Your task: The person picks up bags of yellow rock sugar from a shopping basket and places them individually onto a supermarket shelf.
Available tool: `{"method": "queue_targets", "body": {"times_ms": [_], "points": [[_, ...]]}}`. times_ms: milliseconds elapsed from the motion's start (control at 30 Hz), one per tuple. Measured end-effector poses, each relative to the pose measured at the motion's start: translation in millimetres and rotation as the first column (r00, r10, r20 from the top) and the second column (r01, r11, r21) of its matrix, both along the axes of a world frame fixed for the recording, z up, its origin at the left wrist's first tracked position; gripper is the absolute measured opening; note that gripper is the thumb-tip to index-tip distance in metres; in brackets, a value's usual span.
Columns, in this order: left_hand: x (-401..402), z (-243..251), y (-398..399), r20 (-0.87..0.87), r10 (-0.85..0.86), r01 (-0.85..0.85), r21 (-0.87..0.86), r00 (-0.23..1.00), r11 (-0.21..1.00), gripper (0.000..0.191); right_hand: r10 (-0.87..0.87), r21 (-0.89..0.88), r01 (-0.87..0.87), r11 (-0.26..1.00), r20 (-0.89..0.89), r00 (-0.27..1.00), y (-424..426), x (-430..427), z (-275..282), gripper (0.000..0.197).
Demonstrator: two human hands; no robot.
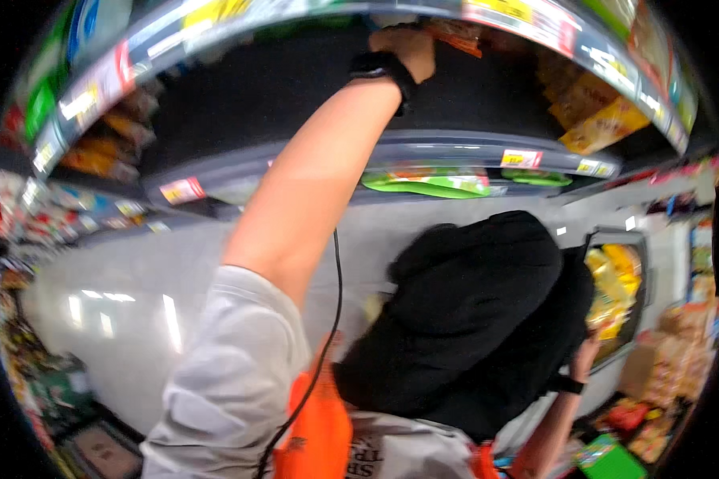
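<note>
My left hand reaches deep into a dark shelf bay, beside an orange-red packet; the fingers are hidden behind the shelf above. A dark band with a watch circles that wrist. At the right, my right hand is low beside yellow bags in a dark crate. Its fingers are small and blurred, so whether they grip a bag is unclear. Yellow packets lie on the right side of the same shelf, and more orange and yellow packets on its left side.
Price labels line the upper shelf edge and the lower shelf edge. Green-edged packs lie under the lower edge. Cardboard boxes and a green box stand at lower right. A black cable hangs before my body.
</note>
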State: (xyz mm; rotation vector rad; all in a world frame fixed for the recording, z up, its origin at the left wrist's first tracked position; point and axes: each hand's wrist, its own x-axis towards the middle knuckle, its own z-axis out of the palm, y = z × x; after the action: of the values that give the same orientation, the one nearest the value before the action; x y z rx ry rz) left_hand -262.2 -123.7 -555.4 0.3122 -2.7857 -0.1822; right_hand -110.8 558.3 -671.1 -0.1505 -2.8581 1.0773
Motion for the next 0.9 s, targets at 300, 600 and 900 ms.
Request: {"method": "queue_targets", "body": {"times_ms": [300,600,900], "points": [[-48,-10,-20,0.255,0.04,-0.05,0.034,0.966,0.998,0.072,-0.334,-0.254,0.328,0.91,0.022,0.942,-4,5,-39,0.064],[-74,-19,-5,0.182,0.058,-0.042,-0.088,0.982,0.995,0.062,-0.324,-0.155,0.323,0.934,0.019,0.946,-32,14,-18,0.064],[-71,-1,-11,-0.061,-0.031,-0.018,-0.671,0.998,0.742,0.057,-0.332,-0.128,0.334,0.934,0.04,0.942,-51,10,4,0.061]]}}
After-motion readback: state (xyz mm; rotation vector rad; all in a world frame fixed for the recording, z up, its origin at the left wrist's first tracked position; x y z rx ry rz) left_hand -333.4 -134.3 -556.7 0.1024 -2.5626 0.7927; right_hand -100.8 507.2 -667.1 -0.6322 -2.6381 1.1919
